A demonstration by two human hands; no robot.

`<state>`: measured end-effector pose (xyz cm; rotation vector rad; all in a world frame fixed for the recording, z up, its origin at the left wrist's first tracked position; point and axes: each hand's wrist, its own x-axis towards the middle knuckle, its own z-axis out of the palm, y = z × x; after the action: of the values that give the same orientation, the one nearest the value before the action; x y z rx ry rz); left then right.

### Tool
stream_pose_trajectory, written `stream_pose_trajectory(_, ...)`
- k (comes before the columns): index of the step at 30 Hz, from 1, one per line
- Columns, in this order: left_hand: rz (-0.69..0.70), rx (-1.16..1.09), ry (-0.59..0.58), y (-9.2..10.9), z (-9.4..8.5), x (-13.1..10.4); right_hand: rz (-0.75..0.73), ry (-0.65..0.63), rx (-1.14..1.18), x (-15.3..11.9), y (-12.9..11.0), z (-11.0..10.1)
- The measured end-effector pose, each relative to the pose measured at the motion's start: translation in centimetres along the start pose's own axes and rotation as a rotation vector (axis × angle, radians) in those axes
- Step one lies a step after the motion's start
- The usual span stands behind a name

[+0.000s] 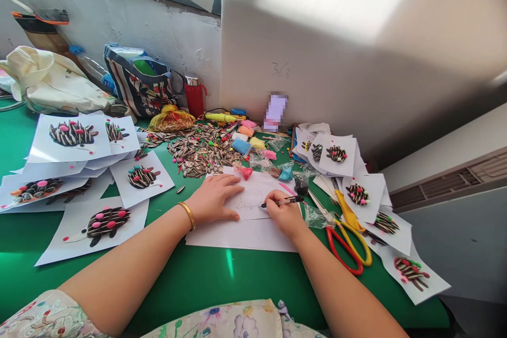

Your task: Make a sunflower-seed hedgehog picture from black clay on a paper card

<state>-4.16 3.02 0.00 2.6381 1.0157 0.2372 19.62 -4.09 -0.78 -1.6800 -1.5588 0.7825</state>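
Observation:
My right hand [285, 216] is closed around a black pen [288, 200], its tip at the lower right of an outline drawing. The outline, a rounded animal shape, is on a white sheet of paper [247, 212] lying over more white paper [237, 235]. Flat on the left part of this sheet rests my left hand [214, 198], fingers spread, with a gold bangle [187, 216] at the wrist. Just beyond the paper lie small packets of coloured clay, among them a pink lump [244, 172], a blue packet [285, 171] and a black packet [301, 183].
Sunflower seeds [206, 150] are heaped behind the paper. Red-and-yellow scissors [348, 243] lie right of my right hand. Seed hedgehog pictures [105, 224] spread at left, more pictures [358, 195] at right. A red flask [194, 96], striped bag [137, 82] and phone [275, 112] stand along the wall.

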Motion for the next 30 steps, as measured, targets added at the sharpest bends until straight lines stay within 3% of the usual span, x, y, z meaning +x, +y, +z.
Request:
stream_pose_trajectory(26,0.000,0.010,0.005,0.11,-0.02,-0.02,-0.003,0.028,0.011,0.02,-0.06,-0.24)
stream_pose_trajectory(30,0.005,0.012,0.004,0.02,0.01,-0.02,-0.070,0.051,0.063,-0.29,-0.74,-0.33)
